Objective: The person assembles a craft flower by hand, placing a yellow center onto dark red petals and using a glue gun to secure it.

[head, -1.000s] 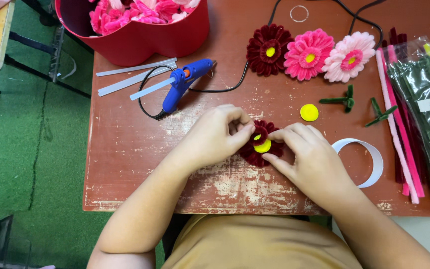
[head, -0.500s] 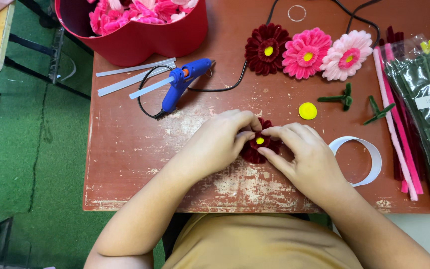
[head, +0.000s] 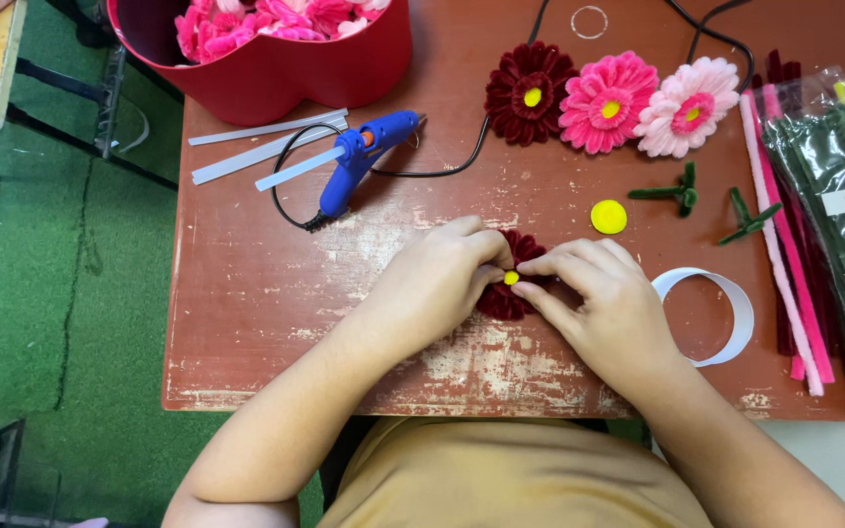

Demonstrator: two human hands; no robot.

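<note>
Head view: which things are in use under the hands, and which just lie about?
In use: left hand, right hand, dark red flower, its yellow centre.

Lying about: glue gun, three finished flowers, loose yellow disc, white ring, red box.

Blue glue gun (head: pixel 359 156) beside white glue sticks (head: pixel 266 147) on worn red table (head: pixel 246 293). Three finished flowers (head: pixel 608 98) up top, red box (head: pixel 276 59) of pink blooms. Yellow disc (head: pixel 608 216), green stems (head: pixel 672 191), white tape ring (head: pixel 731 313), bagged pipe cleaners (head: pixel 833 215) at right.
</note>
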